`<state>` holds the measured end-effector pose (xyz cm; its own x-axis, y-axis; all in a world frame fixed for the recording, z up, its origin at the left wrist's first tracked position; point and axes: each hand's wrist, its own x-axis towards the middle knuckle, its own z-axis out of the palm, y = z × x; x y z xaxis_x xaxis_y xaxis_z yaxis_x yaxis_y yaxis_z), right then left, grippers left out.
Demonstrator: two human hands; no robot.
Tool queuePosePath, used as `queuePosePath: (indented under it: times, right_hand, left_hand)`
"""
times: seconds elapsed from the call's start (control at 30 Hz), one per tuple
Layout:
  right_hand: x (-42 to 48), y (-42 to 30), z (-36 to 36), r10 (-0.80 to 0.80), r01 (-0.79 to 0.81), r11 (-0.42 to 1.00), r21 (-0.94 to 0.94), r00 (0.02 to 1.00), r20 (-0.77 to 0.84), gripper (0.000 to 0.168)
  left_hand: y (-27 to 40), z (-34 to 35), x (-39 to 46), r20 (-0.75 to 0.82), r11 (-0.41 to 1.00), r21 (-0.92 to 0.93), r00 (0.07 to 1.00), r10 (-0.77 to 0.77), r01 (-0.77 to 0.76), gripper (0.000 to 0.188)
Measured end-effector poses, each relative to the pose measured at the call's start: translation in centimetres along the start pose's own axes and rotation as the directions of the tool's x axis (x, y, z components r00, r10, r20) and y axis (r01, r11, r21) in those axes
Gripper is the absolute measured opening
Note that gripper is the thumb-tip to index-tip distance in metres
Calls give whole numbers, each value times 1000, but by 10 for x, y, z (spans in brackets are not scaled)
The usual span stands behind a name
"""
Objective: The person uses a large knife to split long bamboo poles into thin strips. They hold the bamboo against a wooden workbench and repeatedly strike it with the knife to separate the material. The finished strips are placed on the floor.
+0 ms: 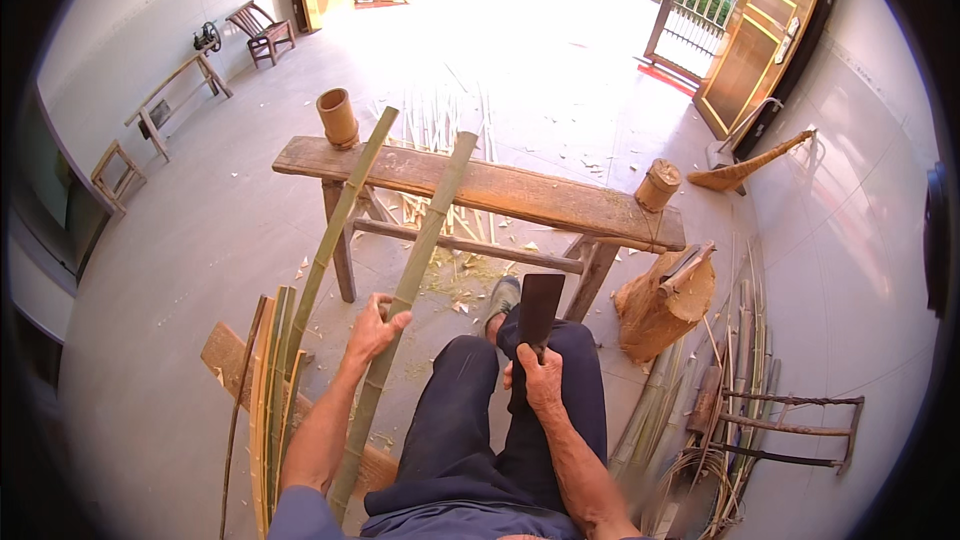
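Note:
My left hand (377, 328) is closed round a green bamboo pole (431, 240), whose far end leans over the wooden bench (510, 191). A second, thinner bamboo pole (322, 251) rests across the bench further left. In my right hand (540, 375) is the handle of a broad-bladed cleaver (541, 307), its dark blade pointing away from me above my knee. A bamboo cup (337, 120) stands on the bench's left end, and a short capped bamboo section (658, 184) is tied at its right end.
Split bamboo strips (271, 390) lean by a low plank (225, 352) on the left. A chopping log (664, 304) stands to the right, near bamboo poles (652, 405) and a wooden frame saw (795, 427). Shavings and strips (442, 112) litter the floor around the bench.

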<state>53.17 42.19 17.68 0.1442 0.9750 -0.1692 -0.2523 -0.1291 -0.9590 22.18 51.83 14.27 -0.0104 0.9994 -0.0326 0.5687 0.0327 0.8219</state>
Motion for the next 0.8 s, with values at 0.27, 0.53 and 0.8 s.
queuePosePath:
  times: [0.27, 0.53, 0.8]
  right_hand:
    - [8, -36, 11, -136, 130, 987, 98, 990, 49, 43]
    - [39, -116, 37, -180, 181, 980, 81, 983, -21, 49]
    - [59, -168, 96, -300, 257, 932, 254, 942, 149, 54]
  left_hand:
    - [45, -4, -17, 366, 843, -447, 921, -134, 300, 35]
    - [31, -43, -176, 343, 762, -579, 935, -93, 288, 48]
    - [50, -67, -233, 401, 734, -636, 915, 48, 240, 50]
